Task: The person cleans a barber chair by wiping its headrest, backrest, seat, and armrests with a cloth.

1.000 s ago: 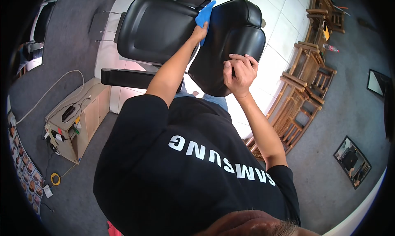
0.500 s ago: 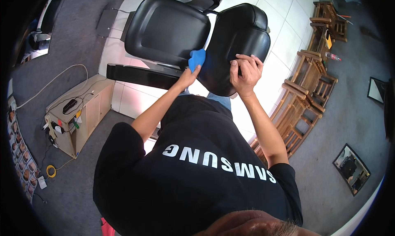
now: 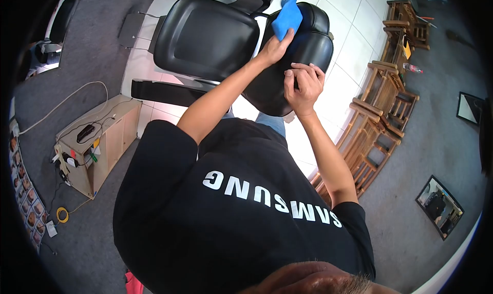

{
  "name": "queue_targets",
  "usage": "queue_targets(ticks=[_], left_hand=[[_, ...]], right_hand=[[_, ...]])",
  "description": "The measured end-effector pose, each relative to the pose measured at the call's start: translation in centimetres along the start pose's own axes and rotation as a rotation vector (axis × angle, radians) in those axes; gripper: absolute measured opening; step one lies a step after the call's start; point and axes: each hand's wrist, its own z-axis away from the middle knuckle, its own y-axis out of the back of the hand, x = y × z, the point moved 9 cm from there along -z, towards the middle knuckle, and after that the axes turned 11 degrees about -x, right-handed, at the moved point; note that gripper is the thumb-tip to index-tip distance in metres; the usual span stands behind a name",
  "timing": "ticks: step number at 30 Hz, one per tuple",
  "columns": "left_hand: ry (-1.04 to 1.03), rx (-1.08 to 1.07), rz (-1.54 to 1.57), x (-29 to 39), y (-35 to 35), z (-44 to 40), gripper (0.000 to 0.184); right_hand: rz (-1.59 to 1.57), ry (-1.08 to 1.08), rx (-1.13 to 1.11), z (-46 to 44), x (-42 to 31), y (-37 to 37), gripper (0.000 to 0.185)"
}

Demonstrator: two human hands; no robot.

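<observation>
My left hand point(image 3: 275, 50) is closed on a blue cloth point(image 3: 287, 21), which lies against the upper part of the black chair backrest point(image 3: 273, 82). The cloth bunches out beyond my fingers toward the backrest's top edge. My right hand point(image 3: 304, 86) rests at the near right side of the same backrest, its fingers bent and closed on it; its palm is hidden. Left of the backrest is the chair's black padded seat point(image 3: 218, 37), with a black armrest point(image 3: 169, 92) on its near side.
A low wooden cabinet point(image 3: 115, 135) with cables and small items stands at left. Bamboo chairs point(image 3: 380, 99) line the right side, with a plastic bottle point(image 3: 412, 68) beyond them. A framed mirror point(image 3: 439, 207) is at lower right. A yellow cable coil point(image 3: 62, 215) lies at lower left.
My left hand has moved up and right with the blue cloth, from the backrest's near left edge to its upper part. My right hand stays on the backrest.
</observation>
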Motion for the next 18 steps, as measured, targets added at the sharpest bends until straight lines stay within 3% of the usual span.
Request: queue_targets(ticks=[2,6,12,18], left_hand=[[-0.028,0.027,-0.028,0.3,-0.1,2.6,0.063],[0.175,-0.134,0.017,-3.5,-0.3,8.1,0.071],[0.314,-0.228,-0.146,-2.2,1.8,17.0,0.068],[0.307,-0.072,-0.062,-3.1,4.6,21.1,0.066]], right_hand=[[0.010,0.002,0.011,0.0,0.0,-0.1,0.013],[0.019,0.036,0.037,0.2,-0.1,0.0,0.012],[0.006,0.025,0.030,0.3,-0.6,0.2,0.012],[0.007,0.034,0.019,0.4,-0.4,0.1,0.012]])
